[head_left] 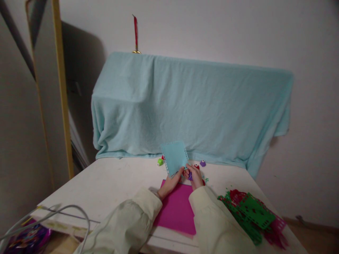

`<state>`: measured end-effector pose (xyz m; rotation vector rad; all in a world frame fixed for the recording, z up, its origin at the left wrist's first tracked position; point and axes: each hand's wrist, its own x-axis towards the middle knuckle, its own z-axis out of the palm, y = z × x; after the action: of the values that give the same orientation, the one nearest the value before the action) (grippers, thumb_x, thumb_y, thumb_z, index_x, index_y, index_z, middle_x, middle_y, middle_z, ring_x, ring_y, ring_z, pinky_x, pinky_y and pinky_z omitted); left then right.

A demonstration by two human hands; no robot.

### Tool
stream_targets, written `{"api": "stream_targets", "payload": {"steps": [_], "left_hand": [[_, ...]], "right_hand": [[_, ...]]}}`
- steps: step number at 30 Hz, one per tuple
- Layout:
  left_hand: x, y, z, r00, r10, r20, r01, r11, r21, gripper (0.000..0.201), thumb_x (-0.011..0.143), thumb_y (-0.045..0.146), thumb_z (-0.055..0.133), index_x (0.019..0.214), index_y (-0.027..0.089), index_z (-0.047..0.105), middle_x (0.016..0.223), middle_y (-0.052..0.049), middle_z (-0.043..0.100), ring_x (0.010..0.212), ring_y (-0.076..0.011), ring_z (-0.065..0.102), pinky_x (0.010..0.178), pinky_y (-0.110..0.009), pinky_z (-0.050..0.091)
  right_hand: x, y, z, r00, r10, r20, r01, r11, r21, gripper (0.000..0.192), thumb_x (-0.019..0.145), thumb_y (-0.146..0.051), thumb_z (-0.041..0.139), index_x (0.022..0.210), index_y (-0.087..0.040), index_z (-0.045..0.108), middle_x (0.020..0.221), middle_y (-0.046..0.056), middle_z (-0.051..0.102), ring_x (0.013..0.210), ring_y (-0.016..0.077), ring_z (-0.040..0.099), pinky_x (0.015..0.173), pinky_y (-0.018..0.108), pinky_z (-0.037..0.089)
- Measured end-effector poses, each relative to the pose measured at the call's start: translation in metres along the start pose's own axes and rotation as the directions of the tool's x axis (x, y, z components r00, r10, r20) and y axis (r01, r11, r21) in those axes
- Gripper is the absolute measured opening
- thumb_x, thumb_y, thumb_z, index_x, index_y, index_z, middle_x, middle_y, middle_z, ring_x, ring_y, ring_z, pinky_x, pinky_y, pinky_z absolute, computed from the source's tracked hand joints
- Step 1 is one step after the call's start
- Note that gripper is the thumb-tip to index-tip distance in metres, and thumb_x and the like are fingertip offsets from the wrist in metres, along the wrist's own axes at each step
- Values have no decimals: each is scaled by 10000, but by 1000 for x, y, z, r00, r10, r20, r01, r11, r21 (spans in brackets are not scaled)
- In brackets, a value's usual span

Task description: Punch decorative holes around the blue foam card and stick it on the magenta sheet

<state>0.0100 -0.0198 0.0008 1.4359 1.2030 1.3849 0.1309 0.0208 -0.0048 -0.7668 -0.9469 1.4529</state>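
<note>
Light-blue foam sheet (174,157), pinched upright at its lower edge by the left hand (171,183) while a purple punch (190,176) is clasped by the right hand (195,177) just beside, could be punched crooked if tilted.

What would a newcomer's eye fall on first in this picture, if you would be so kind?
Probably the big pale blue blanket draped over something bulky against the wall behind the table. Next, the left hand and right hand together holding up a light blue sheet with punched edges, above a magenta sheet. At right lies a heap of green and red punched sheets.
</note>
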Motion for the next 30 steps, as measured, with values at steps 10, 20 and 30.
{"api": "stream_targets", "payload": {"steps": [10, 20, 30], "left_hand": [[-4, 17, -4, 996, -79, 32, 78, 996, 32, 493, 833, 606, 418, 676, 173, 592, 587, -1, 545, 639, -164, 521, 719, -307, 447], [-3, 14, -1, 997, -72, 17, 72, 997, 6, 508, 838, 611, 413, 568, 190, 504, 519, 25, 469, 545, -135, 455, 634, -285, 413], [-2, 12, 0, 999, -52, 16, 52, 998, -44, 497, 836, 598, 440, 592, 175, 527, 510, 27, 468, 570, -137, 462, 678, -309, 443]], "right_hand": [[5, 5, -5, 999, -5, -33, 3, 998, -64, 364, 664, -438, 730, 557, -194, 481, 429, -72, 428, 362, 68, 363, 369, 227, 237], [5, 5, -5, 999, -3, -34, 1, 999, -53, 358, 660, -444, 729, 571, -194, 489, 438, -71, 429, 374, 71, 369, 371, 225, 235], [2, 3, -4, 1000, 3, -5, -3, 1000, -26, 354, 694, -428, 712, 564, -190, 484, 448, -66, 428, 390, 72, 386, 372, 215, 239]]}}
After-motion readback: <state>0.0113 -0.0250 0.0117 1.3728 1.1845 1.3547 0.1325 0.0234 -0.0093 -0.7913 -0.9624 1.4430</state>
